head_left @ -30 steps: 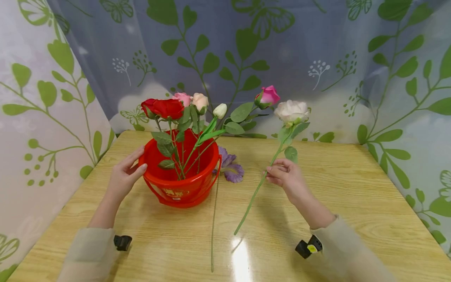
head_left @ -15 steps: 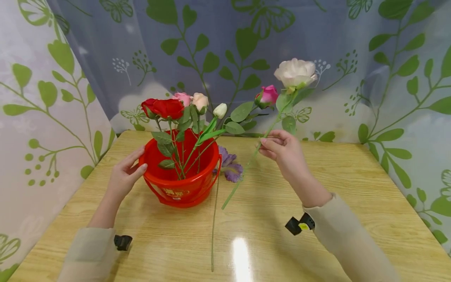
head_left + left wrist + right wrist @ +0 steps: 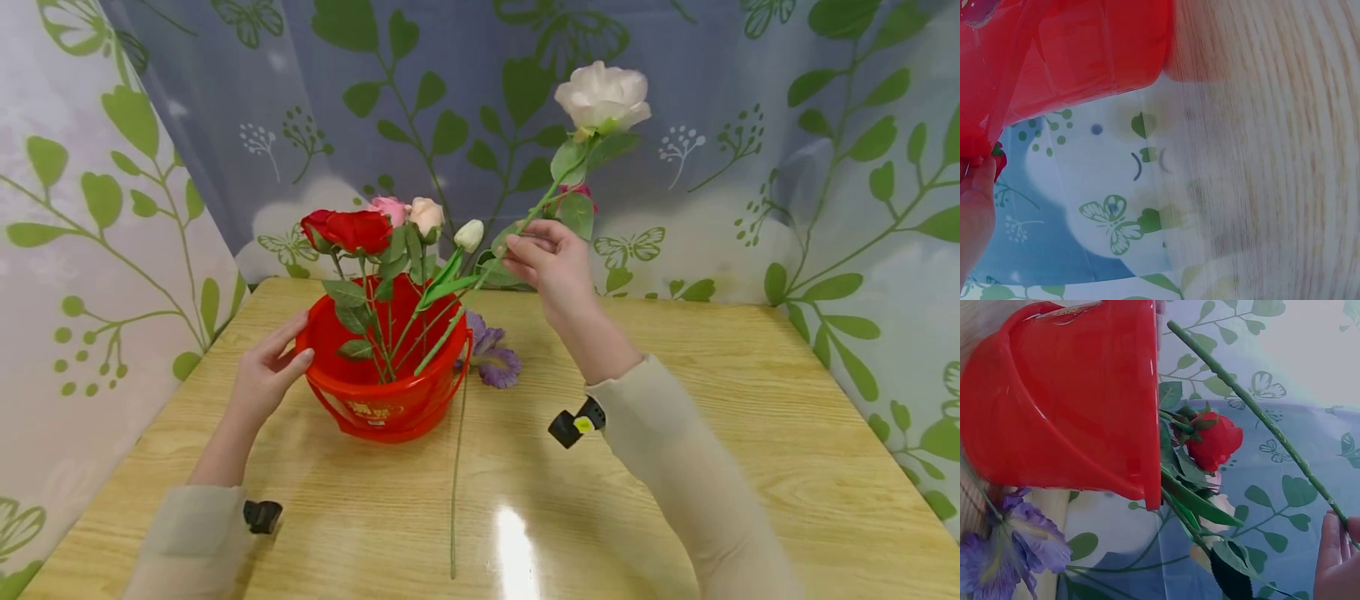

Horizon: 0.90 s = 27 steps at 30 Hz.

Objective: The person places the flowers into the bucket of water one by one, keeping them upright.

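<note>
My right hand point(image 3: 555, 271) pinches the green stem of a white artificial rose point(image 3: 603, 96), bloom up, stem slanting down left. In the right wrist view the stem point(image 3: 1260, 415) ends above the bucket rim, apart from it. The red bucket point(image 3: 382, 412) holds red roses point(image 3: 358, 232), a pink rose point(image 3: 390, 208), a peach rose point(image 3: 425, 217) and a white tulip point(image 3: 469, 236). A magenta rosebud point(image 3: 577, 198) is partly hidden behind the white rose's leaves. My left hand point(image 3: 262, 371) rests against the bucket's left rim, fingers fairly straight.
A purple iris point(image 3: 491, 358) lies on the wooden table point(image 3: 675, 400) just right of the bucket, its long thin stem running toward the front edge. The bucket handle hangs down over its front. A leaf-patterned cloth point(image 3: 300, 83) stands behind and at both sides.
My right hand has raised the white rose and carried it left, bringing its stem end over the bucket. My left hand and the bucket have stayed put.
</note>
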Motion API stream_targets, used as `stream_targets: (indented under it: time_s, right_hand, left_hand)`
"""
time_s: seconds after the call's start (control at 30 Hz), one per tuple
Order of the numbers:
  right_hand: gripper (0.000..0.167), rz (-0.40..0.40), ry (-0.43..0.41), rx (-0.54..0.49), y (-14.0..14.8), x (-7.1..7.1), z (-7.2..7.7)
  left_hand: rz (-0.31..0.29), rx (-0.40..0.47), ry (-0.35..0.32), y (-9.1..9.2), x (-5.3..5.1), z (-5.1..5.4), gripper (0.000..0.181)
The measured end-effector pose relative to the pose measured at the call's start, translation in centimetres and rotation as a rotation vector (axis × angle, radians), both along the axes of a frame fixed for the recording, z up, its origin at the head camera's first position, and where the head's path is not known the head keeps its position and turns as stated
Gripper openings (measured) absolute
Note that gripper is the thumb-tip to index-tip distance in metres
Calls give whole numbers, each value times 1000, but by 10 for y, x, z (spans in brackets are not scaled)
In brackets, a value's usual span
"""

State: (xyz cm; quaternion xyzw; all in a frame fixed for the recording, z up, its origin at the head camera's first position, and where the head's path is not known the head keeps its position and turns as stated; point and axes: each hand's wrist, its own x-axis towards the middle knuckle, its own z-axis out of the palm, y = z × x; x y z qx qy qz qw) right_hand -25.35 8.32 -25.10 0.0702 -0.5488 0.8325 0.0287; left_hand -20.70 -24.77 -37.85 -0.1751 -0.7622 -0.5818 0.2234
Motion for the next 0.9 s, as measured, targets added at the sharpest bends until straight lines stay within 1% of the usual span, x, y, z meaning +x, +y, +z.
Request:
stream_targets:
  time_s: [0.17, 0.27, 0.3, 0.4, 0.53, 0.63, 0.77, 0.9]
  right_hand:
    - [13, -24, -10, 48, -20, -10, -9]
    - [21, -22, 1, 109, -30, -12, -17]
    - [24, -24, 8, 139, -34, -11, -20]
    - [25, -17, 34, 228, -42, -9, -28]
    - [22, -12, 90, 338, -52, -5, -40]
    - [25, -20, 143, 446, -57, -3, -49]
    - [27, -24, 194, 587, -62, -1, -58]
    - [25, -17, 206, 678, -66, -1, -64]
  left_hand:
    - [-10, 10, -9, 0, 1, -1, 41]
    - [-15, 15, -13, 0, 1, -2, 41]
    - [-14, 11, -13, 0, 1, -3, 41]
    - [-12, 9, -15, -1, 1, -3, 41]
    - [-18, 23, -13, -1, 0, -3, 41]
    - [-27, 43, -5, -1, 0, -3, 41]
    - [-26, 43, 0, -1, -1, -2, 42]
    - [-23, 41, -8, 0, 0, -1, 42]
